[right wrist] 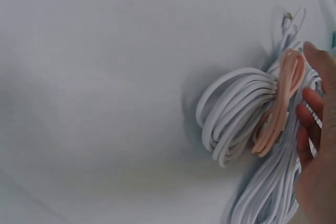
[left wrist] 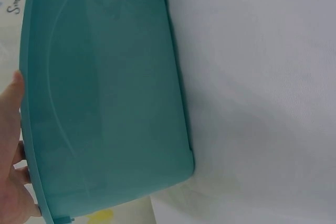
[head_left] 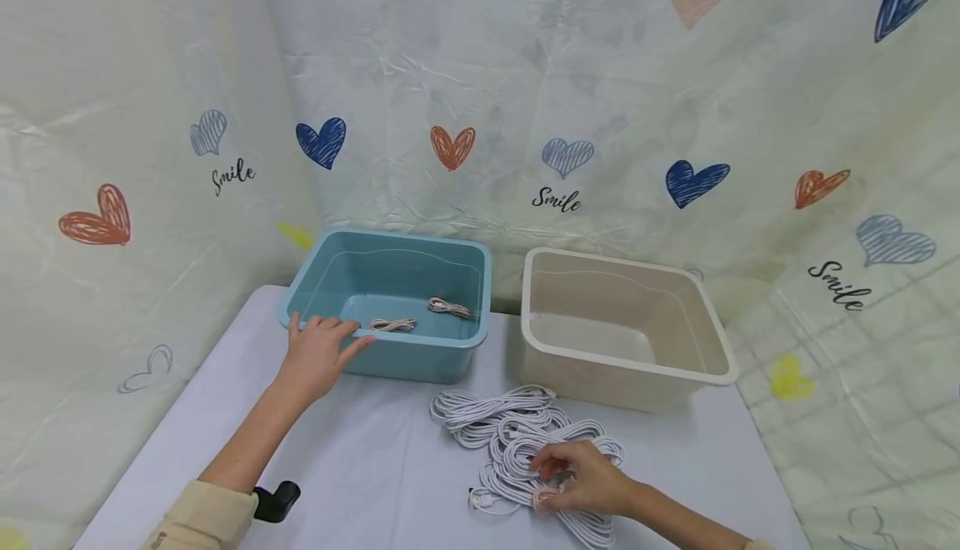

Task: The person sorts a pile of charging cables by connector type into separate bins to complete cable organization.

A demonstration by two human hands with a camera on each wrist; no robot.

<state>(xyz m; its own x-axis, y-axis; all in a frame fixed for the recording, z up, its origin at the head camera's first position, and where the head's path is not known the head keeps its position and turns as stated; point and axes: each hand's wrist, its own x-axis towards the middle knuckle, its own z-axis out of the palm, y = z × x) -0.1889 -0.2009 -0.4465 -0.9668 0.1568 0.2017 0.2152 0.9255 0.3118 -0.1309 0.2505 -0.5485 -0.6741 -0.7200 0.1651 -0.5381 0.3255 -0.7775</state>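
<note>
Two hands are at work over a pale tabletop (head_left: 360, 450). The left hand (head_left: 318, 354) rests on the near rim of a teal tub (head_left: 390, 304), fingers spread and fairly straight, some draped over the edge and the thumb reaching along the outside wall; it grips nothing. Inside the tub lie two small coiled pinkish cables (head_left: 420, 317), apart from each other on the floor of the tub. The right hand (head_left: 585, 475) sits on a heap of white coiled cables (head_left: 510, 429) lying on the tabletop in front of a beige tub (head_left: 622, 325). Its fingers are curled down into the heap and pinch a pink cable bundle (right wrist: 281, 100), which lies across the white coils, touching them. The beige tub stands just beside the teal one, to its right.
</note>
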